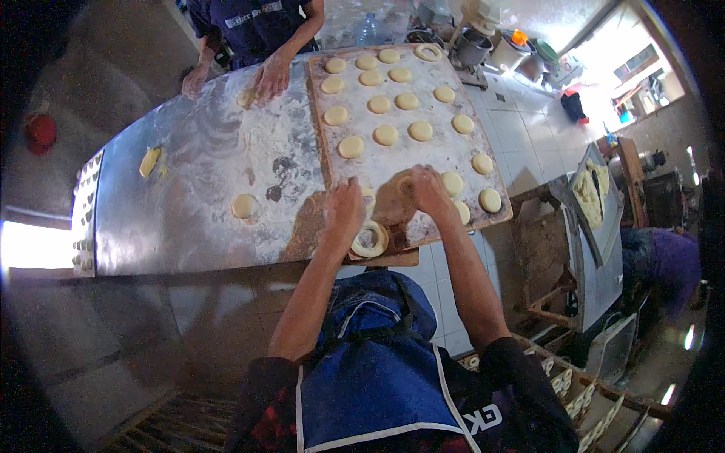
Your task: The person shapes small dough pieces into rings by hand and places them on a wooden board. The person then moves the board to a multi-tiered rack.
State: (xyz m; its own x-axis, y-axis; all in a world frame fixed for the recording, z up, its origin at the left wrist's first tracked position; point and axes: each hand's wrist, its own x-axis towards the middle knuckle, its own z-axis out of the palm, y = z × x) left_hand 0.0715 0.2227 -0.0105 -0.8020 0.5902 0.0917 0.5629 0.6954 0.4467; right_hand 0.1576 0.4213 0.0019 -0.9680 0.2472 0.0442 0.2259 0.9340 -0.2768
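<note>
My left hand (346, 205) is curled closed over the near left part of a floured wooden board (355, 170). Just right of it, partly covered, lies a pale round of dough (368, 199). A dough ring (370, 240) with a wide hole rests near the board's front edge, below that hand. My right hand (432, 190) is closed too, its fingers bent down beside a shaded round shape (405, 186) on the board. Close to its right sits another dough round (451, 183). Whatever either hand pinches is hidden by the fingers.
Several dough rounds (386, 135) stand in rows across the board, with a second ring (428, 52) at the far corner. On the floury metal table (196, 151) are a lone round (244, 205) and a dough scrap (149, 161). Opposite, a co-worker's hand (272, 78) presses dough.
</note>
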